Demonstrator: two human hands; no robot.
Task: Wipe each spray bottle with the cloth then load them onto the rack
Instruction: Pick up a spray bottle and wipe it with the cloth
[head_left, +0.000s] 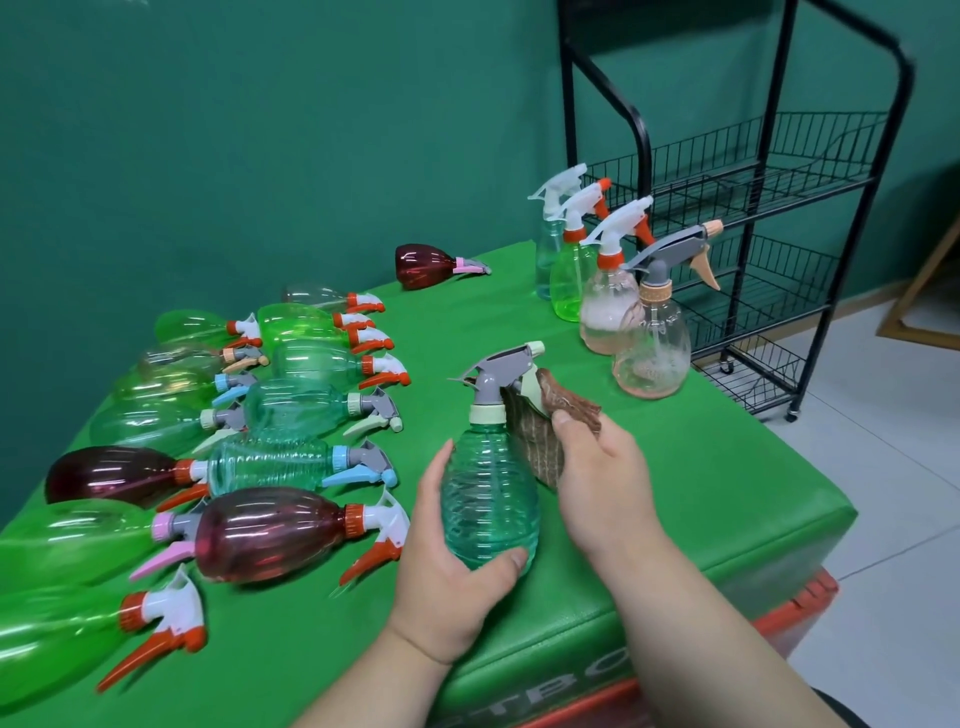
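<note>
Near table's (675, 509) front edge: ribbed teal spray bottle (488, 499), grey trigger head, cream collar, upright. Left hand (457, 566) wrapped around its lower body. Right hand (602, 467) closed on brown cloth (550, 431), pressed against bottle's right shoulder, apparently touching.

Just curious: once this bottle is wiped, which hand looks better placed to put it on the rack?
Probably the left hand: it already grips the teal spray bottle, while the right hand holds the brown cloth.
</note>
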